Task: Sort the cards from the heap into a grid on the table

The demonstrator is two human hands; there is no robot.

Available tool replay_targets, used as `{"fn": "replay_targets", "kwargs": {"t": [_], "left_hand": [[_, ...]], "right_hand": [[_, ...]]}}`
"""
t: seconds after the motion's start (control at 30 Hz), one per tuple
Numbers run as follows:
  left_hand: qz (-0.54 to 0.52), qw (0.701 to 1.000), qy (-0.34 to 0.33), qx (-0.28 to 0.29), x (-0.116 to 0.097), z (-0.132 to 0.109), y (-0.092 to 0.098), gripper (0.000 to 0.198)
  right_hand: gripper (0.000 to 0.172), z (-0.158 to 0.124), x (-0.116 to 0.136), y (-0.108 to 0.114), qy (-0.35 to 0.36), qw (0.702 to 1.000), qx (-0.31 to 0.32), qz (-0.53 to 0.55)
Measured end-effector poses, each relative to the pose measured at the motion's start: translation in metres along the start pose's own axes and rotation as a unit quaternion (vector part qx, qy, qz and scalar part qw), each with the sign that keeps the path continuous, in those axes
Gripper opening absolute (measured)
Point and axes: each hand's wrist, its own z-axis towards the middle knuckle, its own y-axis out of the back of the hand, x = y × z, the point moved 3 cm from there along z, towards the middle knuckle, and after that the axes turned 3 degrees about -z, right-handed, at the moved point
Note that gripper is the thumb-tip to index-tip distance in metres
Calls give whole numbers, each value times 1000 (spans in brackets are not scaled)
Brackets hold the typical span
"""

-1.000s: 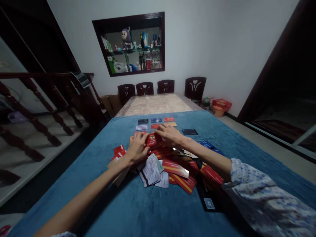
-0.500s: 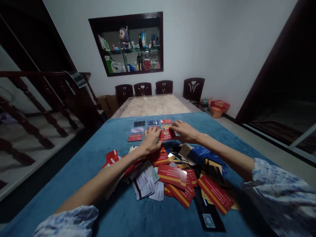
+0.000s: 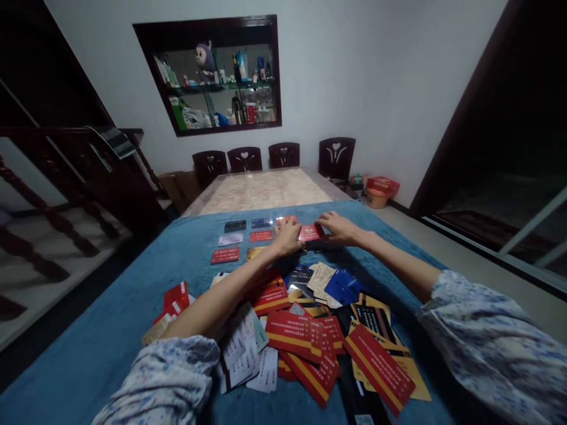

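Both hands are at the far side of a loose heap of cards, with a red card (image 3: 309, 232) between them. My left hand (image 3: 287, 237) is closed at the card's left edge, its fingers curled. At the right edge my right hand (image 3: 340, 229) pinches the card. Something dark with a yellow corner shows beneath it; whether more cards are held there I cannot tell. Left of my hands, cards lie in rows: a black card (image 3: 235, 226), a blue card (image 3: 262, 222), a silver card (image 3: 230, 239), a red card (image 3: 225, 255) and a yellow card (image 3: 254, 254).
The heap nearer me holds red-and-yellow cards (image 3: 296, 333), white cards (image 3: 264, 369), blue cards (image 3: 343, 286) and beige papers (image 3: 322, 278). A blue cloth (image 3: 146, 307) covers the near table. Chairs (image 3: 336, 156) stand around the bare stone tabletop (image 3: 270, 189) beyond.
My hands and the red card between them have shifted right relative to the card rows. A yellow card and a red one in the rows are now uncovered. The view has turned slightly right.
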Motion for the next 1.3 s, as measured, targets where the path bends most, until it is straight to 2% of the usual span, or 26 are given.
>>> {"fn": "replay_targets", "kwargs": {"t": [0.27, 0.53, 0.73, 0.87, 1.07, 1.3], "left_hand": [[1, 999, 25, 31, 0, 40, -20, 32], [-10, 999, 29, 32, 4, 64, -33, 34], [-11, 998, 42, 44, 4, 74, -35, 29], [-11, 997, 47, 52, 6, 79, -36, 26], [-20, 997, 53, 44, 13, 85, -43, 33], [-21, 997, 46, 50, 8, 82, -40, 30]], "right_hand": [[38, 16, -32, -22, -27, 999, 24, 15], [40, 32, -51, -44, -35, 999, 34, 13], [51, 35, -56, -52, -42, 998, 36, 20], [46, 36, -58, -54, -40, 998, 38, 34], [40, 35, -59, -56, -51, 995, 36, 77], [37, 31, -60, -57, -81, 989, 42, 112]]}}
